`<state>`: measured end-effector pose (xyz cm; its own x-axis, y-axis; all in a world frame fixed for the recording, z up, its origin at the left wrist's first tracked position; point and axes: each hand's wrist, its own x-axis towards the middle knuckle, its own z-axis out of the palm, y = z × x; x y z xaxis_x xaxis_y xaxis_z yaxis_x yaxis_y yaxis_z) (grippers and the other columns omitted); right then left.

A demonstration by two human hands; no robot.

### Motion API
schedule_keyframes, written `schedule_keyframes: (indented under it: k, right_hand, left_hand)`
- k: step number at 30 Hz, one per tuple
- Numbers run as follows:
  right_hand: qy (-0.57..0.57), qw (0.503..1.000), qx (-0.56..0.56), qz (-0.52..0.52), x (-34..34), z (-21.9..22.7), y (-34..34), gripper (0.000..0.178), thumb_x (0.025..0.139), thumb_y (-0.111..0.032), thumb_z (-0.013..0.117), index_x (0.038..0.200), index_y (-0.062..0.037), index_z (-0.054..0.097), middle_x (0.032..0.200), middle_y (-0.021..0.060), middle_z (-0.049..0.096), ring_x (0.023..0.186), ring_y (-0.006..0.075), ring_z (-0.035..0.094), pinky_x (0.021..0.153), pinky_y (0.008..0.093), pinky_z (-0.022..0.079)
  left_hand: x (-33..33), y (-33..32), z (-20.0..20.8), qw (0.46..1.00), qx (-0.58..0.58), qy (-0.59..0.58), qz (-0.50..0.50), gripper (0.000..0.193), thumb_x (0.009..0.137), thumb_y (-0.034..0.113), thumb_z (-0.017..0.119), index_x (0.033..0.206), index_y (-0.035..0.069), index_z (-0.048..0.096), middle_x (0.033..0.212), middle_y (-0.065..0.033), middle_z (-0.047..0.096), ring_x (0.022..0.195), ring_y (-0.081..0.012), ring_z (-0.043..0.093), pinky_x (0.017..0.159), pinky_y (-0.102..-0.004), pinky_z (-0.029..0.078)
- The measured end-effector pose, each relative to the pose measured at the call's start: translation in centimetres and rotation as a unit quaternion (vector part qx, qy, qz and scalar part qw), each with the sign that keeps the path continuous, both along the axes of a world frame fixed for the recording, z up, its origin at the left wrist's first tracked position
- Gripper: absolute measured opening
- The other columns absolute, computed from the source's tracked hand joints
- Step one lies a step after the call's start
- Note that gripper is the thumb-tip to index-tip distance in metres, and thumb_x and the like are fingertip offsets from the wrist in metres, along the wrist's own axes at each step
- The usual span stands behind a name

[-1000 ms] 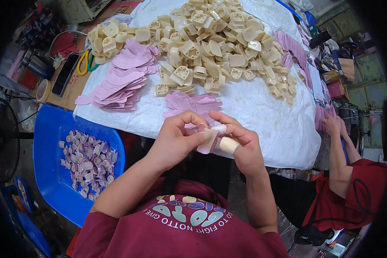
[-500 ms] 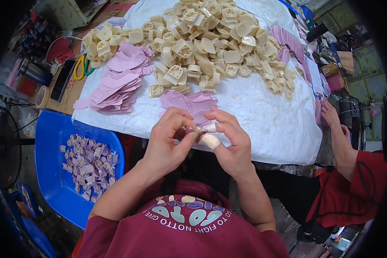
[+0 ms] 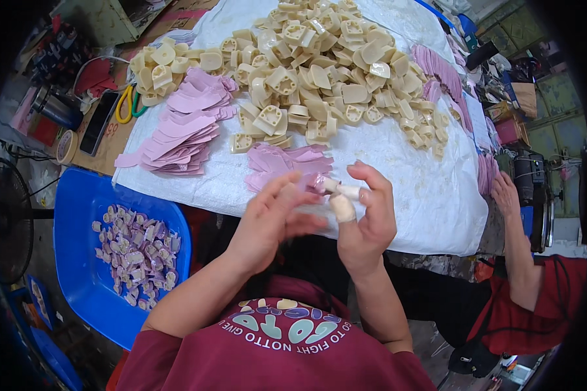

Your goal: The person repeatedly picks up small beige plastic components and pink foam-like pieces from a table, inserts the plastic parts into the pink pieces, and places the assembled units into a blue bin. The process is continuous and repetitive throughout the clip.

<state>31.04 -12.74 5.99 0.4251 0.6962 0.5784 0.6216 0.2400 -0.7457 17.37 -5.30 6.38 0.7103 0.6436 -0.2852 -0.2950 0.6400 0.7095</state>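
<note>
Over the table's near edge, my right hand (image 3: 370, 225), with pale coverings on thumb and index finger, pinches a small purple-wrapped heel-shaped piece (image 3: 318, 184). My left hand (image 3: 265, 223) is just left of it, fingers spread and partly smeared by motion. Whether the left fingertips touch the piece cannot be seen. Just beyond my hands lies a small stack of pink cut sheets (image 3: 284, 161). A larger fanned stack of pink sheets (image 3: 188, 127) sits to the left. Behind them rises a big heap of cream heel-shaped blocks (image 3: 319, 72).
A blue tub (image 3: 78, 274) at lower left holds several purple-and-cream pieces (image 3: 137, 254). A phone (image 3: 100, 122), tape roll (image 3: 66, 146) and yellow-and-green-handled scissors (image 3: 127, 105) lie at the left. On the right, another person's hand (image 3: 505, 194) touches pink strips (image 3: 486, 173).
My left fingers have loosened from the pinch at the piece and spread apart. My right hand has shifted slightly right, still pinching it. The view has moved a little.
</note>
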Motion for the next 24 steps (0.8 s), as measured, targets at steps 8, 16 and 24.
schedule_keyframes:
  k: [8,16,24]
  right_hand:
    - [0.378,0.908,-0.127,0.132,-2.3,0.3,-1.0,0.027,0.086,-0.005,0.064,0.113,-0.0013,0.059,0.141,0.0172,0.043,0.107,0.0195,0.056,0.073,0.0291,0.051]
    - [0.488,0.811,-0.046,0.32,-1.7,-1.0,0.6,0.039,0.093,-0.004,0.053,0.131,-0.0023,0.052,0.15,0.0141,0.034,0.09,0.0097,0.058,0.068,0.0242,0.051]
    - [0.335,0.921,-0.101,0.169,-3.0,-2.2,1.7,0.035,0.093,-0.007,0.055,0.129,-0.0022,0.055,0.132,0.0148,0.054,0.101,0.0155,0.059,0.083,0.0277,0.049]
  left_hand:
    - [-0.9,0.1,0.9,0.992,-0.073,-0.097,-0.018,0.05,0.101,0.032,0.036,0.145,0.009,0.03,0.103,-0.0086,0.06,0.082,-0.0183,0.061,0.073,-0.0329,0.052]
    - [-0.1,-0.3,0.3,0.998,0.051,-0.024,0.032,0.059,0.102,0.044,0.034,0.15,0.01,0.025,0.097,-0.0038,0.059,0.074,-0.0103,0.055,0.058,-0.0242,0.045]
    - [0.2,-0.3,0.1,0.985,0.153,0.028,0.07,0.055,0.103,0.032,0.041,0.149,0.007,0.026,0.103,-0.0056,0.055,0.084,-0.0061,0.05,0.07,-0.0222,0.044]
